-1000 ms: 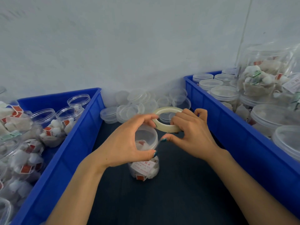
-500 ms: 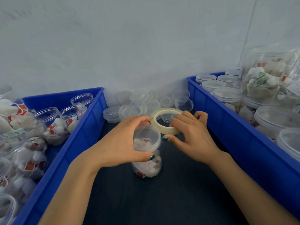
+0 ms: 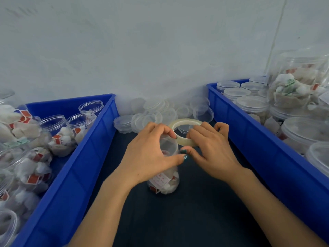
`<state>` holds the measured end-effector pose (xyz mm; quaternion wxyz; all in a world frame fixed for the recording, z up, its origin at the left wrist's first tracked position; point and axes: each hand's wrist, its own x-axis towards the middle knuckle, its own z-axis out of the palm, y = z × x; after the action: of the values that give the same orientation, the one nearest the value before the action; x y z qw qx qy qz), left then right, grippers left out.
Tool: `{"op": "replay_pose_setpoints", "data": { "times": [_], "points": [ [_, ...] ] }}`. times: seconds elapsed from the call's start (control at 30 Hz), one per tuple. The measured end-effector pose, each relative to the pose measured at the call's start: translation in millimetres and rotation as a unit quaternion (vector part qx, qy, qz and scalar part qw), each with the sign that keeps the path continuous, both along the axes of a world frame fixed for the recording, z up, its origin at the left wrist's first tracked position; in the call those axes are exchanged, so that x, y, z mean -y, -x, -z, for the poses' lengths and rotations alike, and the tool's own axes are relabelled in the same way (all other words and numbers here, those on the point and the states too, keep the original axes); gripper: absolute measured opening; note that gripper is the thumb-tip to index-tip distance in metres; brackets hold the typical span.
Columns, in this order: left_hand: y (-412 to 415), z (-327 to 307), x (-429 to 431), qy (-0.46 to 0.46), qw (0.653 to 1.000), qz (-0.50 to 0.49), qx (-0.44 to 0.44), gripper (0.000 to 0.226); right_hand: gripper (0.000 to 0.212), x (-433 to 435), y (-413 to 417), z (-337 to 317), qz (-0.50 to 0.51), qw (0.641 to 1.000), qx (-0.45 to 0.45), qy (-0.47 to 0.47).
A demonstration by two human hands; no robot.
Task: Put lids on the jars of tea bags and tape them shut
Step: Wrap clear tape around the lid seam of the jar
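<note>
While the left hand [image 3: 147,154] curls its fingers round the top of a lidded jar of tea bags [image 3: 165,182] standing on the dark desk [image 3: 178,220] at frame centre, we see the right hand [image 3: 211,154] gripping a tape roll [image 3: 184,121] just beside it, between blue bins [image 3: 74,175].

a pale grey wall [image 3: 160,50] rises behind a dark work surface [image 3: 187,220].
</note>
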<state>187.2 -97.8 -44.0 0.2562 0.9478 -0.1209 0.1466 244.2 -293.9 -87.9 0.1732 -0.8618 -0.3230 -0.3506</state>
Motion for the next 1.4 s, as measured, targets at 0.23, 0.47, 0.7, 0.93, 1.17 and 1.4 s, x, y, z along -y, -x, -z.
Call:
{"op": "replay_pose_setpoints", "data": {
  "times": [0.23, 0.47, 0.7, 0.93, 1.17, 1.4],
  "points": [
    [2, -4, -15, 0.061, 0.997, 0.037, -0.04, 0.067, 0.055, 15, -10, -2, -0.029, 0.999, 0.031, 0.013],
    [5, -7, -16, -0.029, 0.996, -0.031, -0.072, 0.085, 0.046, 14, -9, -3, -0.001, 0.997, 0.075, -0.014],
    [11, -12, -12, -0.146, 0.983, -0.077, -0.084, 0.08, 0.045, 18, -9, -3, 0.004, 0.998, 0.066, -0.014],
    [18, -9, -22, -0.042, 0.997, -0.007, -0.059, 0.092, 0.062, 8, -5, -4, 0.001, 0.997, 0.064, -0.033],
    [16, -13, -38, 0.063, 0.984, 0.096, -0.134, 0.082, 0.066, -6, 3, -4, 0.015, 0.995, 0.087, -0.046],
    [12, -8, -14, -0.055, 0.996, 0.012, -0.071, 0.084, 0.06, -10, 6, -6, -0.014, 1.0, 0.025, -0.004]
  ]
}}
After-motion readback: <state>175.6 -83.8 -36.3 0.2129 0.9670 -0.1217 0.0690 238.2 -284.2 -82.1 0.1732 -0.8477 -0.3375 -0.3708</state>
